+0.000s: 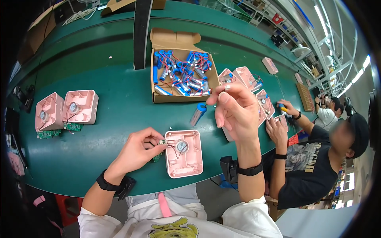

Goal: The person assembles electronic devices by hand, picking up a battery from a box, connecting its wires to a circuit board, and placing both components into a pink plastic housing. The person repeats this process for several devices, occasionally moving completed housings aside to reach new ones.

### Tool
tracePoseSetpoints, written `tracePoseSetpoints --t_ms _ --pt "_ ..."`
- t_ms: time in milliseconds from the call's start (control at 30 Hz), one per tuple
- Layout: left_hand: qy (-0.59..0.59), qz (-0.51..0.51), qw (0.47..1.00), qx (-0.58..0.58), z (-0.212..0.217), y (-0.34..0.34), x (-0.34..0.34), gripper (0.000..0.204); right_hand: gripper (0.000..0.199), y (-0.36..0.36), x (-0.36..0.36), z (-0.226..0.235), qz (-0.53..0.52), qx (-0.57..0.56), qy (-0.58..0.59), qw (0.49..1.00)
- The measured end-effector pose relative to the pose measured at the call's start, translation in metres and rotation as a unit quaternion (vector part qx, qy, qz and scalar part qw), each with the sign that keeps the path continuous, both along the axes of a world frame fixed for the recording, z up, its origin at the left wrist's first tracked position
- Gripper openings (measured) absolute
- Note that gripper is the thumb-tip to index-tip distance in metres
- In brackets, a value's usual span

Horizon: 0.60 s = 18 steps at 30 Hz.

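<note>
A pink plastic housing [195,158] lies open side up in front of me, with a round speaker [181,147] and dark wires inside. At its left edge my left hand [139,150] pinches a small green circuit board [157,158]; the fingers cover most of it, and a pale connector [162,142] shows at the fingertips. Above and right of the housing, my right hand [240,111] is closed on the lead of a blue cylindrical battery [198,114]. The battery hangs tilted below the fingers, and a small white plug [227,87] shows near the fingertips.
Beyond my hands an open cardboard box [166,98] holds several wired blue batteries. Two pink housings [81,105] with green boards stand at the left. More housings [245,77] sit at the right, near a co-worker's hands [279,127]. A dark post [141,39] rises behind the box.
</note>
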<state>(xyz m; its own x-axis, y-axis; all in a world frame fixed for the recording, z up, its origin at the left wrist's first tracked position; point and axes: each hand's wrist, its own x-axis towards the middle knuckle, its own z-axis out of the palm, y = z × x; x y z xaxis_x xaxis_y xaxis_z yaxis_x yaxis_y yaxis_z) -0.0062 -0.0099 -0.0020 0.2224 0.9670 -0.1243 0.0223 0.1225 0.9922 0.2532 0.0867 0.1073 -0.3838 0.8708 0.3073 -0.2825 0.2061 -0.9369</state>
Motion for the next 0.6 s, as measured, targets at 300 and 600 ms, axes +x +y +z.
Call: tracePoseSetpoints --t_ms 300,600 --pt "-0.011 0.018 1.0 0.012 0.002 0.006 0.003 0.017 0.016 -0.012 -0.01 -0.006 0.024 -0.038 -0.029 0.999" --pt "0.002 0.019 0.999 0.031 -0.002 0.003 0.003 0.017 0.011 -0.024 -0.015 -0.027 0.015 -0.083 -0.059 0.995"
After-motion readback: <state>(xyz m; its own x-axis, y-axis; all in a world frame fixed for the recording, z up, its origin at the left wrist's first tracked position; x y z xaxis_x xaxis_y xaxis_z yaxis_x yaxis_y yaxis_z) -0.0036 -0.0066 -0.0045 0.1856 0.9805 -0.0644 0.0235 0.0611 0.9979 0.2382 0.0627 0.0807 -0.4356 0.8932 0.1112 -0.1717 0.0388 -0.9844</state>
